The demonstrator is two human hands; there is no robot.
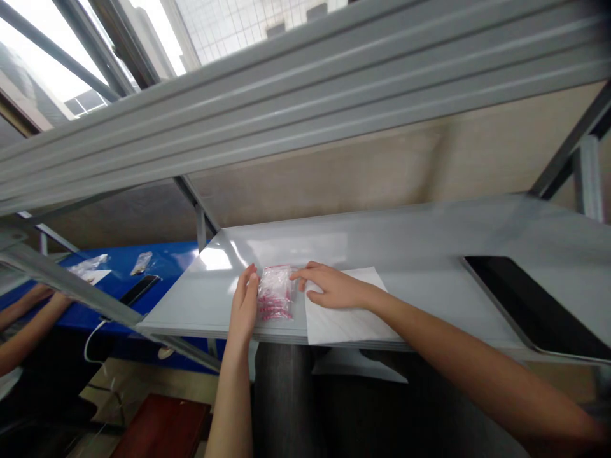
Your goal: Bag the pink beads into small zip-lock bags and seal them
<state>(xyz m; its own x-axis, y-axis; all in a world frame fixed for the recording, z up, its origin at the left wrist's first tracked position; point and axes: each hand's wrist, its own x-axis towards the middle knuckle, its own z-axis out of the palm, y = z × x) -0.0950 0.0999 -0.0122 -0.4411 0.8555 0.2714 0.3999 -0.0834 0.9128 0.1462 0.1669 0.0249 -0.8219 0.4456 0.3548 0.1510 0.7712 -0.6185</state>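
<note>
A small clear plastic bag [275, 291] with pink pieces inside lies on the grey table [405, 254], near its front edge. My left hand [245, 304] rests against the bag's left side, fingers straight and together, palm toward the bag. My right hand [329, 285] lies on the bag's right side, its forefinger stretched onto the bag's top right corner and the other fingers curled loosely. Under my right hand and wrist lies a white sheet of paper [344, 321] that overhangs the table's front edge.
A dark tablet [534, 312] lies flat at the right of the table. A grey metal shelf beam [305, 108] runs overhead. At the left stands a blue table [157, 264] with small plastic bags [142, 261], a phone [139, 289], and another person's arms [23, 324].
</note>
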